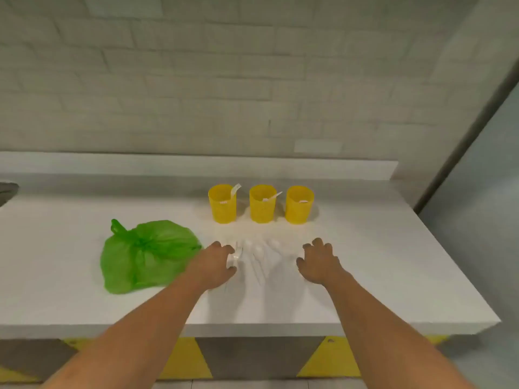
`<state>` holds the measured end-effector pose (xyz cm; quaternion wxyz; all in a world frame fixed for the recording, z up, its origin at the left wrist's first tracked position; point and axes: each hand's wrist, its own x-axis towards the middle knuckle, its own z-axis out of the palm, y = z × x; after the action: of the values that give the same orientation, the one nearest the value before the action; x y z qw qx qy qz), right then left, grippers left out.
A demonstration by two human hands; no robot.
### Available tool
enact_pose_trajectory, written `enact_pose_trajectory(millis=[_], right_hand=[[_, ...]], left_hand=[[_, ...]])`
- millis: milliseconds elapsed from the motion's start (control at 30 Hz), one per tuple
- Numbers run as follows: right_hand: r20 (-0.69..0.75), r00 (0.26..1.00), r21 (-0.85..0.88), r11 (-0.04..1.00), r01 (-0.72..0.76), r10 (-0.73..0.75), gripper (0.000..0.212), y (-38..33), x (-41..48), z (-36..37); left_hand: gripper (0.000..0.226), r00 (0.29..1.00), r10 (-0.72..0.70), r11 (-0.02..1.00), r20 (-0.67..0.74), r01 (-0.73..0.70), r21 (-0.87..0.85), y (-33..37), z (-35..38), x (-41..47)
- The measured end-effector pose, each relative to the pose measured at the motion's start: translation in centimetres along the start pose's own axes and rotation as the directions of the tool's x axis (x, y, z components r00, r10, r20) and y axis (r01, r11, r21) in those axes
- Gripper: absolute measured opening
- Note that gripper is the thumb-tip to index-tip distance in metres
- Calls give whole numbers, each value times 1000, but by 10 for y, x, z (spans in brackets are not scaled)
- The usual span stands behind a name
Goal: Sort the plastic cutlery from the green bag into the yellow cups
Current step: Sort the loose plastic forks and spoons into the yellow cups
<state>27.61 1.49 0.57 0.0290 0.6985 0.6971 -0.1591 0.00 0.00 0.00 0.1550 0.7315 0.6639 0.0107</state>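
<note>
Cutlery is lying in a loose white fan on the counter, between the two hands and nearer than the row of yellow cups. Most handles are running near-to-far with a slight tilt, so their long axes are pointing roughly toward that row.

The left hand is sitting at the left edge of the pile and touching it. The right hand is hovering just right of the pile, apart from it. That is making the left hand the nearer one for the lift. Its thumb and fingers are pinching one white piece. White on white is blurring the shape, so it may be a fork, though I cannot tell for sure. The right hand's fingers are hanging loosely curled and are holding nothing.

From that pinch, the left cup, with a fork sticking above its rim, is standing far and almost straight ahead. The middle cup and right cup are standing far and rightward.

The green bag is lying slumped at the left, just beside the left hand.
</note>
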Motion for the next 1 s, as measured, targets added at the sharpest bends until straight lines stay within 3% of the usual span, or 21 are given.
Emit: enact_pose_trajectory(millis=[133,367,600,767,867,1000], right_hand=[[-9,992,98,987,-127,128,34,1,22,32],[-79,955,279,926,-254,286,29,-3,45,68],[-137,952,325,920,-217,273,24,-5,58,73],[-120,980,387,917,-102,159,27,-7,58,75],[-86,983,415,903,-113,162,30,-13,57,73],[-19,996,310,948,-79,89,41,-30,54,75]], left_hand=[[59,999,-28,995,37,31,-95,-14,19,20],[74,995,-56,960,85,77,-269,-25,47,52],[67,997,-59,912,47,73,-403,-31,64,69],[92,983,-160,819,92,185,-544,-39,58,86],[117,948,-251,715,194,317,-623,-46,55,100],[114,949,-233,697,213,315,-644,-38,57,114]])
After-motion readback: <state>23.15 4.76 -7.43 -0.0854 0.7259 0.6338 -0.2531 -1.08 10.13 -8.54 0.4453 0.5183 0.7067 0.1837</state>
